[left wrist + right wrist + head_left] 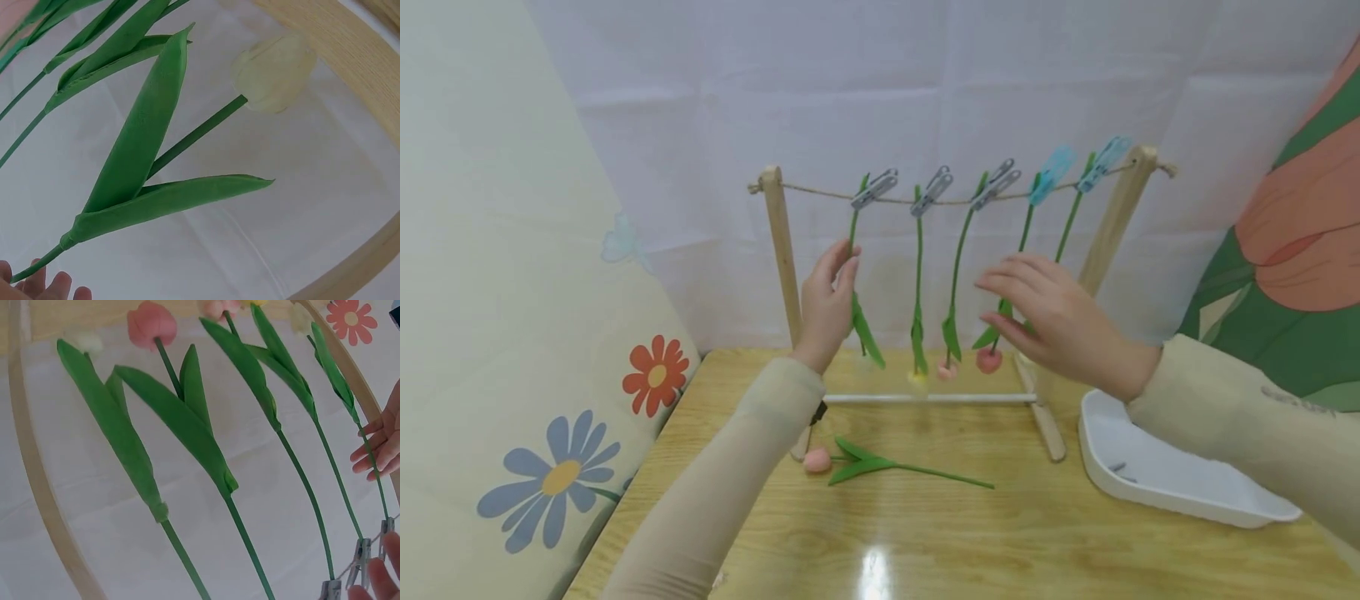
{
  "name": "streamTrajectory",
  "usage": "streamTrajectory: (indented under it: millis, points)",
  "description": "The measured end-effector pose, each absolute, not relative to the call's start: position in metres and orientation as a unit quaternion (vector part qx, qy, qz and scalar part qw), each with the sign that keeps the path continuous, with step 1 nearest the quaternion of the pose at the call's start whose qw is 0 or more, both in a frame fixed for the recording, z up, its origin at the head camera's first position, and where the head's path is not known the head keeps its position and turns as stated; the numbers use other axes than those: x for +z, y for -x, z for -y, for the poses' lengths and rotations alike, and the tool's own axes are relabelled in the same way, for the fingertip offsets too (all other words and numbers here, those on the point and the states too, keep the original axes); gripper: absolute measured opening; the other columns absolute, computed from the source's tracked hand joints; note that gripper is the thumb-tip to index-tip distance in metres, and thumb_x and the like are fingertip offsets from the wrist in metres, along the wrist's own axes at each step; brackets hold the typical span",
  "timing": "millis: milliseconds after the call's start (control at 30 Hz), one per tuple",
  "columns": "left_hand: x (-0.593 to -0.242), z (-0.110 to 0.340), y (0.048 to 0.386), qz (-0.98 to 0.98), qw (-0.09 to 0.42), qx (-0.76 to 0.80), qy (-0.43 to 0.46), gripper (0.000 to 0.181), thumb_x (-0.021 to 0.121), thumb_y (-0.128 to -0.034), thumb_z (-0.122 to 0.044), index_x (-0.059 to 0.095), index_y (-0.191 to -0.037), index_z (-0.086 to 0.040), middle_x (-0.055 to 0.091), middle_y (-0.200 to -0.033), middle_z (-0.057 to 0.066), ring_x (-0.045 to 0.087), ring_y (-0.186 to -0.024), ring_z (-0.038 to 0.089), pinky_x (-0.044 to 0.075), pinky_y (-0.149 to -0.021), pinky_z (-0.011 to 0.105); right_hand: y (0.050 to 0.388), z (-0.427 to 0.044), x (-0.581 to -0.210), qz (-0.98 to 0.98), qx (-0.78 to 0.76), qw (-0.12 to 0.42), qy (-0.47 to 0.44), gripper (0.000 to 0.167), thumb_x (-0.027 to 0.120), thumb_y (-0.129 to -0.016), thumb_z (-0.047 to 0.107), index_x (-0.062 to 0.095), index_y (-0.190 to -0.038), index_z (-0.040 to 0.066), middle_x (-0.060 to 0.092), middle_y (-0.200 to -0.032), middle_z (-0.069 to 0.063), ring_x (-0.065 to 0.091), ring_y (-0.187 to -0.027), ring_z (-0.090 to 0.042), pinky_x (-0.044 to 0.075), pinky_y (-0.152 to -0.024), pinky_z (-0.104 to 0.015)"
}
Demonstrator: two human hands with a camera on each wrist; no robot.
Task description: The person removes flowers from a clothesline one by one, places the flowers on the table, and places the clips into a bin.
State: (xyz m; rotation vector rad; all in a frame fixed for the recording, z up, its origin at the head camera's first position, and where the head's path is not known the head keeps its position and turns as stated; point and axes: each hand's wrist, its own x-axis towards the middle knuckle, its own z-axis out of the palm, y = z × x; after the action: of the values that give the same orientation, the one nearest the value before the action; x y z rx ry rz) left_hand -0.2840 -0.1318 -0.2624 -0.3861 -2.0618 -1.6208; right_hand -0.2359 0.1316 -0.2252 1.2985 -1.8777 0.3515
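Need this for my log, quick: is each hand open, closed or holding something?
Left hand: at the leftmost hanging tulip's stem; whether it grips cannot be told.
Right hand: open, holding nothing.

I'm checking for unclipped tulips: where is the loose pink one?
In the head view, the loose pink tulip lies on the table in front of the white bar, left of the white tray, its bloom by the rack's left foot.

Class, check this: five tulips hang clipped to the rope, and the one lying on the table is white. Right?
Not quite: the head view shows that the tulip lying on the table is pink. Five tulips do hang clipped to the rope.
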Motion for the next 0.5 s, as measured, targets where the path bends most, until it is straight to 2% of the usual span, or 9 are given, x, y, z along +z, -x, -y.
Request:
streamTrajectory:
  millis: [167, 200, 267, 333, 400, 500]
  points:
    - [-0.263, 0.131, 0.288, 0.756, 0.254, -0.588, 0.133, 0.035, 0.049, -0.1029, -0.013, 0.051, -0.135, 0.002, 0.061, -0.128, 0.015, 0.055, -0.122, 0.022, 0.047, -0.099, 0.032, 0.242, -0.124, -0.217, 0.733, 0.116, 0.41, -0.531, 0.046, 0.042, -0.105, 0.031, 0.063, -0.106, -0.01, 0.064, -0.103, -0.024, 0.058, -0.098, -0.042, 0.047, -0.09, -0.053]
    - [-0.263, 0.131, 0.289, 0.757, 0.258, -0.586, 0.131, 0.034, 0.049, -0.1028, -0.014, 0.053, -0.133, 0.002, 0.063, -0.126, 0.015, 0.056, -0.119, 0.022, 0.048, -0.097, 0.029, 0.244, -0.123, -0.215, 0.732, 0.112, 0.41, -0.533, 0.046, 0.042, -0.105, 0.031, 0.063, -0.106, -0.01, 0.064, -0.103, -0.024, 0.058, -0.098, -0.043, 0.047, -0.09, -0.053]
    - [-0.264, 0.131, 0.29, 0.758, 0.262, -0.584, 0.129, 0.031, 0.05, -0.1027, -0.014, 0.056, -0.129, 0.002, 0.065, -0.122, 0.015, 0.059, -0.109, 0.018, 0.05, -0.086, 0.024, 0.247, -0.12, -0.212, 0.731, 0.104, 0.41, -0.535, 0.045, 0.042, -0.105, 0.029, 0.062, -0.108, -0.011, 0.064, -0.104, -0.025, 0.058, -0.097, -0.043, 0.047, -0.09, -0.054]
    - [-0.264, 0.131, 0.291, 0.761, 0.265, -0.578, 0.126, 0.029, 0.05, -0.1025, -0.015, 0.059, -0.125, 0.001, 0.067, -0.118, 0.013, 0.06, -0.088, 0.013, 0.049, -0.07, 0.019, 0.249, -0.117, -0.209, 0.732, 0.096, 0.408, -0.537, 0.037, 0.05, -0.102, 0.023, 0.06, -0.109, -0.012, 0.063, -0.105, -0.026, 0.057, -0.097, -0.044, 0.047, -0.09, -0.056]
    - [-0.264, 0.13, 0.29, 0.764, 0.264, -0.576, 0.121, 0.028, 0.051, -0.1023, -0.015, 0.061, -0.123, 0.0, 0.068, -0.115, 0.011, 0.051, -0.069, 0.009, 0.042, -0.056, 0.017, 0.252, -0.115, -0.206, 0.734, 0.08, 0.406, -0.539, 0.032, 0.061, -0.096, 0.016, 0.059, -0.111, -0.012, 0.063, -0.106, -0.027, 0.057, -0.098, -0.045, 0.047, -0.09, -0.056]
    - [-0.264, 0.13, 0.289, 0.766, 0.257, -0.578, 0.114, 0.027, 0.051, -0.1021, -0.016, 0.061, -0.123, -0.002, 0.069, -0.113, 0.01, 0.037, -0.053, 0.008, 0.035, -0.045, 0.016, 0.257, -0.108, -0.202, 0.732, 0.05, 0.404, -0.546, 0.038, 0.073, -0.083, 0.007, 0.059, -0.113, -0.012, 0.063, -0.106, -0.027, 0.057, -0.1, -0.044, 0.046, -0.092, -0.056]
